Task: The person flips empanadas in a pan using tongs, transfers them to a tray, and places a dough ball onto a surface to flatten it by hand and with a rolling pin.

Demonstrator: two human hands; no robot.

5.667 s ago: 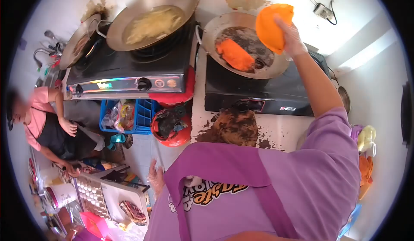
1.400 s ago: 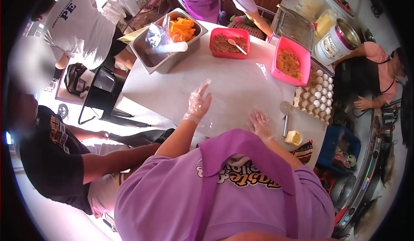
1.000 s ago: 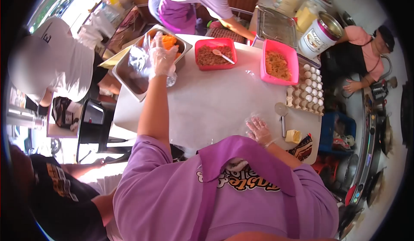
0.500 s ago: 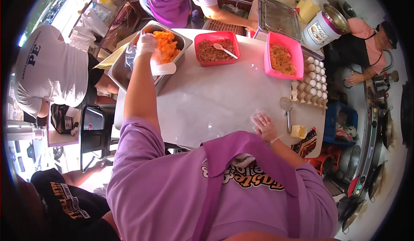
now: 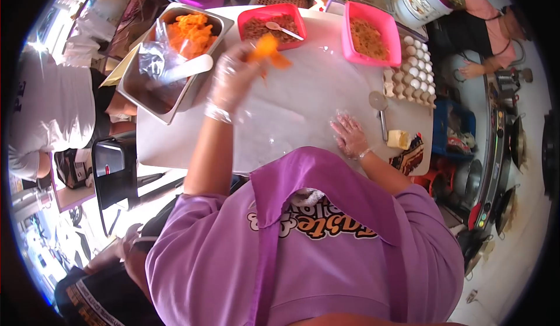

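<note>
We hold a floppy orange piece (image 5: 267,50) in our gloved left hand (image 5: 233,78), its fingers closed on one side of it, above the table (image 5: 306,84) and on the near side of a red container (image 5: 242,25). Our right hand (image 5: 349,134), also in a clear glove, lies palm down on the near right part of the table, fingers open and spread, gripping nothing. At the far left sits a deep metal pan (image 5: 156,97) with a heap of orange pieces (image 5: 191,33) in its far end; a clear plastic bag (image 5: 153,62) and a white cylindrical object (image 5: 194,68) lie across its middle. The red container holds brown crumbly food (image 5: 259,29), with a light spoon (image 5: 284,30) resting in it. To its right stands a pink container (image 5: 374,61) of yellowish-brown food (image 5: 368,37), and just beside that, on the near right, a carton (image 5: 402,91) bears white eggs (image 5: 421,72). Nearer us, right of our right hand, we see a round-headed metal tool (image 5: 379,101), a pale yellow block (image 5: 398,139) and a patterned cloth (image 5: 410,157).
</note>
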